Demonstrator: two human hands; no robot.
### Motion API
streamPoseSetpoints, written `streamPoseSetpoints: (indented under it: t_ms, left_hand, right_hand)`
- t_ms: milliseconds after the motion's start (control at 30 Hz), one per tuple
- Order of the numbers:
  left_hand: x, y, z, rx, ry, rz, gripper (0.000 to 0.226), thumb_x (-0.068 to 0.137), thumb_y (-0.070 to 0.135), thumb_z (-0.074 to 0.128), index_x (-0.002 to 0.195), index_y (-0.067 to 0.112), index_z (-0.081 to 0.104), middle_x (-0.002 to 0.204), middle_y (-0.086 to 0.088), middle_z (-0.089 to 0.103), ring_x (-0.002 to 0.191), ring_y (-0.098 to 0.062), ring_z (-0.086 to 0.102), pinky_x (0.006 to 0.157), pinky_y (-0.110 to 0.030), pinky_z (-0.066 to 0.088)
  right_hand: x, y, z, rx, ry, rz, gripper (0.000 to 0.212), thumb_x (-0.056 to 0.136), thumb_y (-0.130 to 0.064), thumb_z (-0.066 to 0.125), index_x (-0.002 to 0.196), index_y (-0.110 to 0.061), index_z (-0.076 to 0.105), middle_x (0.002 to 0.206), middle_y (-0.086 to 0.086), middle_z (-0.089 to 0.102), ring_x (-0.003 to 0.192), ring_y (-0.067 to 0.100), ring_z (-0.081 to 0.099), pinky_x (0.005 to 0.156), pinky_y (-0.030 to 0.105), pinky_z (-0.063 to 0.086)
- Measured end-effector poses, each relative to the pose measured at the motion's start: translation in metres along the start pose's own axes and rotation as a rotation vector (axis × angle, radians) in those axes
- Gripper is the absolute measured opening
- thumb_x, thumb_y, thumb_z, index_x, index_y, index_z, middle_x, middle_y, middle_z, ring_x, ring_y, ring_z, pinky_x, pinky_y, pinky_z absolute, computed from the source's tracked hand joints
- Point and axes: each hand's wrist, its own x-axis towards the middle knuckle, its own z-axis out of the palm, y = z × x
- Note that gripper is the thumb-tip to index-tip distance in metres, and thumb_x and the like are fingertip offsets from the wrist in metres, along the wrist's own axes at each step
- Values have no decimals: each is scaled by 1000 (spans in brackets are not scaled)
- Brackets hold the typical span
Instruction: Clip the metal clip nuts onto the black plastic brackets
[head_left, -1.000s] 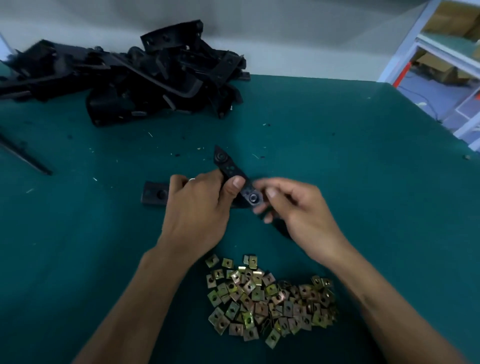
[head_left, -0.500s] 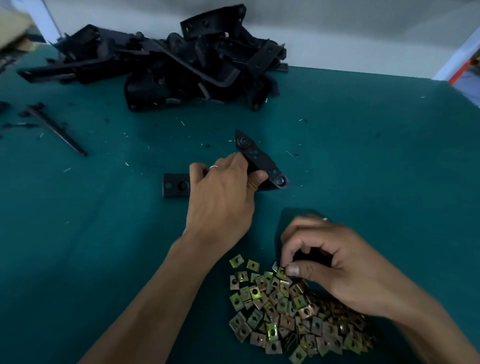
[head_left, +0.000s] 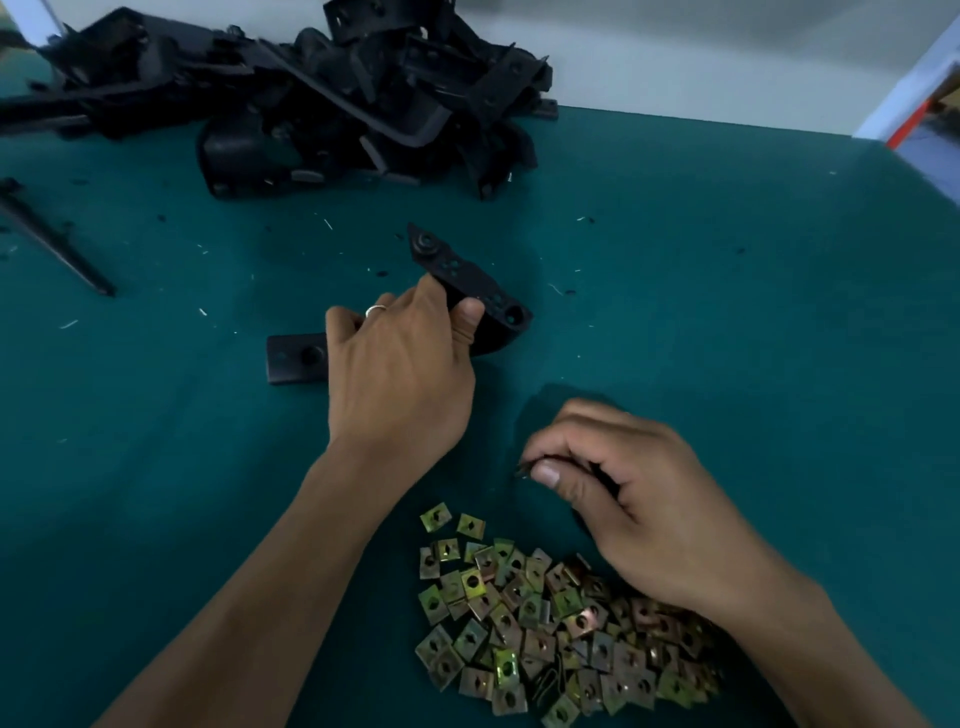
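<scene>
At nine o'clock, the left hand (head_left: 400, 374) grips the angled black plastic bracket (head_left: 470, 283) on the green bench (head_left: 727, 312). At four, the right hand (head_left: 623, 478) pinches a small brass-coloured metal clip nut (head_left: 524, 467) above the pile of clip nuts (head_left: 545, 623). Best slide it squarely over the bracket's holed end.

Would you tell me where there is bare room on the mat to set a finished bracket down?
The mat lies bare on the right, past the held bracket and right hand, and at near left, beside the left hand. Crowded: the bracket heap at the far left and the nut pile in front.
</scene>
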Motion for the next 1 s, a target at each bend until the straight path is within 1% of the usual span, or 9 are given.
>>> streamPoseSetpoints:
  t_ms: [133, 200, 300, 467, 567, 633, 700, 867, 1000]
  left_hand:
    - [0, -1, -2, -36, 14, 2, 37, 106, 49, 16, 89, 25, 39, 65, 14, 36, 66, -18, 38, 80, -35, 19]
    - [0, -1, -1, -47, 11, -4, 37, 106, 48, 18, 87, 24, 38, 65, 13, 37, 66, -17, 38, 81, -36, 20]
    - [0, -2, 0, -56, 25, 0, 36, 107, 47, 20, 85, 24, 37, 64, 12, 37, 62, -16, 36, 80, -37, 22]
    - [0, -1, -2, -48, -9, -4, 42, 103, 49, 14, 88, 22, 43, 67, 10, 44, 66, -18, 43, 80, -36, 23]
    - [-1, 1, -5, -144, -61, 62, 32, 102, 48, 21, 97, 25, 45, 77, 10, 53, 77, -16, 50, 84, -37, 26]
    - [-5, 2, -5, -158, -80, 173, 13, 97, 39, 42, 104, 29, 40, 90, 12, 51, 89, -15, 49, 87, -38, 26]
    - [-8, 5, -5, -128, -87, 216, 28, 86, 39, 58, 104, 31, 38, 93, 14, 45, 92, -13, 47, 88, -37, 24]
    - [-4, 7, -11, -264, 71, 97, 36, 77, 64, 63, 90, 37, 43, 68, 24, 51, 69, 3, 51, 84, -31, 28]
    - [-10, 10, -15, -377, 96, 166, 23, 79, 47, 61, 86, 29, 49, 58, 16, 52, 54, -4, 50, 69, -33, 43]
  right_hand:
    - [-1, 3, -4, 156, 76, 54, 14, 99, -29, 61, 91, -23, 70, 76, -6, 59, 67, 16, 58, 57, 26, 44]
    - [-2, 7, -8, 391, 129, 151, 15, 97, -16, 65, 84, -16, 73, 74, 1, 69, 60, 12, 63, 50, 18, 43]
    - [1, 12, -14, 734, 245, 304, 25, 92, 12, 61, 77, -3, 74, 77, 17, 74, 60, 28, 72, 47, 23, 51]
    - [18, 12, -19, 1026, 328, 414, 8, 68, -7, 75, 75, -5, 76, 77, 21, 72, 61, 27, 71, 58, 23, 58]
    - [36, 16, -17, 1109, 368, 406, 17, 73, -2, 72, 90, -2, 76, 81, 18, 71, 64, 21, 69, 62, 21, 58]
    - [50, 16, -12, 1133, 396, 384, 19, 79, 7, 70, 94, -1, 77, 82, 17, 69, 65, 19, 67, 63, 20, 57]
    - [59, 16, -6, 1116, 425, 364, 26, 87, 17, 60, 94, -1, 78, 81, 18, 67, 65, 19, 64, 64, 21, 55]
    - [60, 20, -3, 1137, 443, 336, 35, 89, 22, 54, 89, -2, 79, 76, 15, 66, 67, 21, 62, 66, 22, 54]
    - [57, 16, 1, 1137, 364, 304, 30, 88, 15, 62, 89, -8, 81, 81, 12, 72, 74, 18, 70, 74, 22, 57]
